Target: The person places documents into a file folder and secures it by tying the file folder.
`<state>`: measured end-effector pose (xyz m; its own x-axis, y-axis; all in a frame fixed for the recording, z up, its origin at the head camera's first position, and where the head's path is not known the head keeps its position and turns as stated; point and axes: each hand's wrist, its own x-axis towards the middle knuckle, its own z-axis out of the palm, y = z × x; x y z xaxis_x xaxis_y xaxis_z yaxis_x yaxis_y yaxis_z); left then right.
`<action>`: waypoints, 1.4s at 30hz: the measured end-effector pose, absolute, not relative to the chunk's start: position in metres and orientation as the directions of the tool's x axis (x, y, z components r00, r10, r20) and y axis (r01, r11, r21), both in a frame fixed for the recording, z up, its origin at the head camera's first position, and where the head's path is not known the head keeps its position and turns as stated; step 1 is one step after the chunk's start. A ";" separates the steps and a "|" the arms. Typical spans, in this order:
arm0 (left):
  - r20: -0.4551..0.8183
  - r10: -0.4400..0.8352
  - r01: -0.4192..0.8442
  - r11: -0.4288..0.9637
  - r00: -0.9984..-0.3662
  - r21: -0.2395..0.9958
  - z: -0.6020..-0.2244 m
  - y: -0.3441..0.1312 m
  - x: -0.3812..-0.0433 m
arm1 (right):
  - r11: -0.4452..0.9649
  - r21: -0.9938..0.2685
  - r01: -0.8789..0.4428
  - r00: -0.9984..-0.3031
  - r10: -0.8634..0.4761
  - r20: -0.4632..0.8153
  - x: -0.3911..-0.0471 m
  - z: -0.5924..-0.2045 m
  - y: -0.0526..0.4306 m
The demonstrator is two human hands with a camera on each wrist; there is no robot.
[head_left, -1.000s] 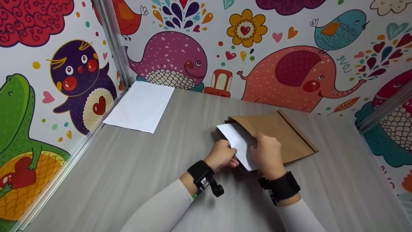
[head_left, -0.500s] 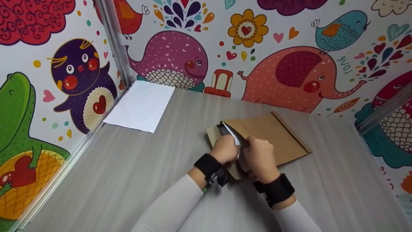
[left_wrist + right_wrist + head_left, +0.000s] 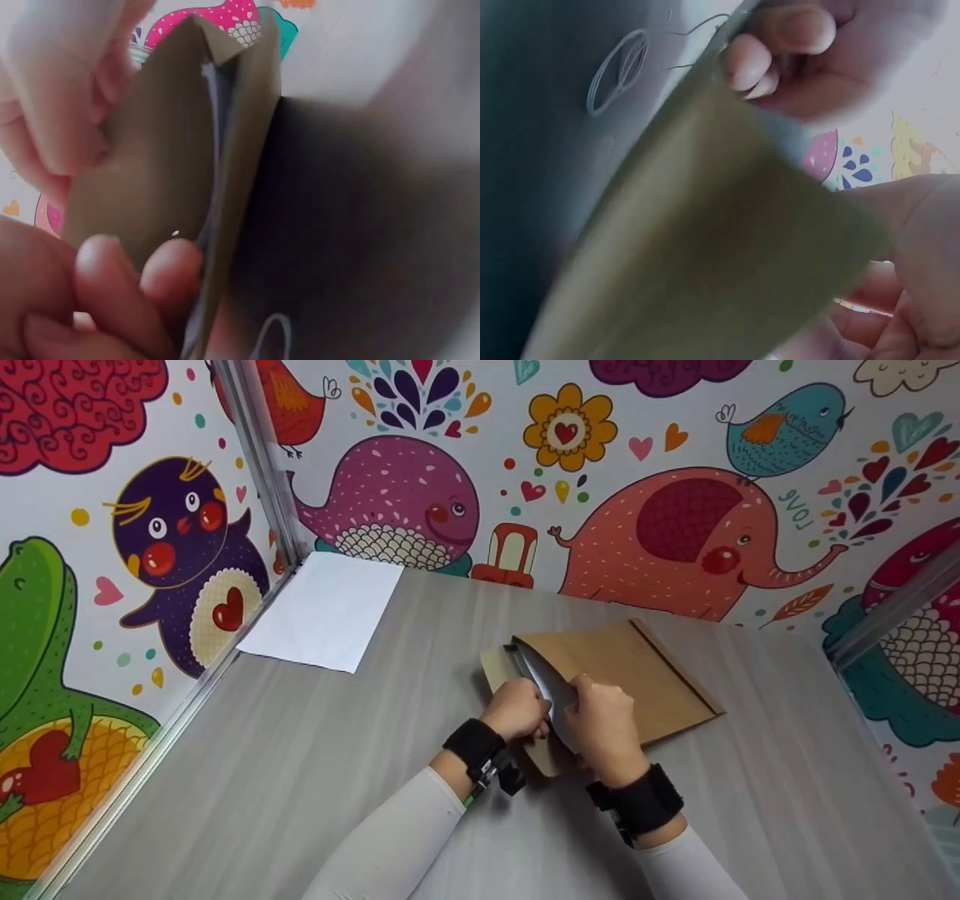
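Note:
A brown paper envelope (image 3: 660,671) lies slanted on the table, its mouth toward the left and its pale flap (image 3: 493,666) folded out. Just a narrow strip of white paper (image 3: 534,669) shows inside the mouth; the rest is hidden in the envelope. My left hand (image 3: 514,709) is at the mouth with curled fingers, pinching the paper's edge. My right hand (image 3: 606,726) grips the upper panel of the envelope and holds the mouth apart. In the left wrist view, the envelope wall (image 3: 142,187) stands between the fingers of both hands.
A white sheet (image 3: 326,611) lies at the table's back left corner, against the wall. Cartoon-printed walls enclose the grey table (image 3: 262,780) at the back and sides. A thin pale cord loop (image 3: 619,71) shows beside the envelope in the right wrist view.
The white paper has slid into the envelope, pushed by my left hand. The envelope shifted slightly left, and the flap came into view. My right hand keeps its grip.

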<state>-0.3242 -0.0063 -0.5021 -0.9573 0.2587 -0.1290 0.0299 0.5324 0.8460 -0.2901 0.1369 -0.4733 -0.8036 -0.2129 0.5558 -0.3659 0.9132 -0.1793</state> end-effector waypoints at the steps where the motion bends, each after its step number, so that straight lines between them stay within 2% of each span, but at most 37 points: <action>1: -0.116 0.259 0.047 0.548 -0.959 0.835 -0.503 -0.007 -0.324 | 0.912 -0.174 -0.371 -0.805 -0.222 0.551 -0.289 -0.474 0.135; 6: -0.068 0.259 0.105 0.599 -0.964 0.794 -0.505 -0.007 -0.324 | 0.907 -0.171 -0.384 -0.811 -0.244 0.531 -0.287 -0.476 0.129; 12: -0.099 0.239 0.043 0.524 -0.966 0.850 -0.503 -0.008 -0.325 | 0.915 -0.193 -0.356 -0.817 -0.204 0.540 -0.296 -0.481 0.141; 16: -0.109 0.215 0.023 0.532 -0.971 0.846 -0.500 -0.013 -0.327 | 0.922 -0.208 -0.326 -0.844 -0.184 0.504 -0.304 -0.487 0.151; 22: -0.127 0.179 -0.010 0.542 -0.976 0.840 -0.499 -0.021 -0.331 | 0.938 -0.216 -0.271 -0.888 -0.158 0.431 -0.312 -0.494 0.163; 31: -0.099 0.177 0.019 0.565 -0.979 0.825 -0.506 -0.024 -0.327 | 0.945 -0.251 -0.209 -0.962 -0.153 0.225 -0.312 -0.500 0.161; 37: -0.041 0.164 0.080 0.663 -0.986 0.744 -0.510 -0.022 -0.324 | 0.943 -0.251 -0.217 -0.962 -0.163 0.219 -0.311 -0.499 0.157; 42: -0.027 0.177 0.102 0.676 -0.984 0.730 -0.509 -0.018 -0.327 | 0.946 -0.238 -0.220 -0.956 -0.162 0.243 -0.310 -0.496 0.156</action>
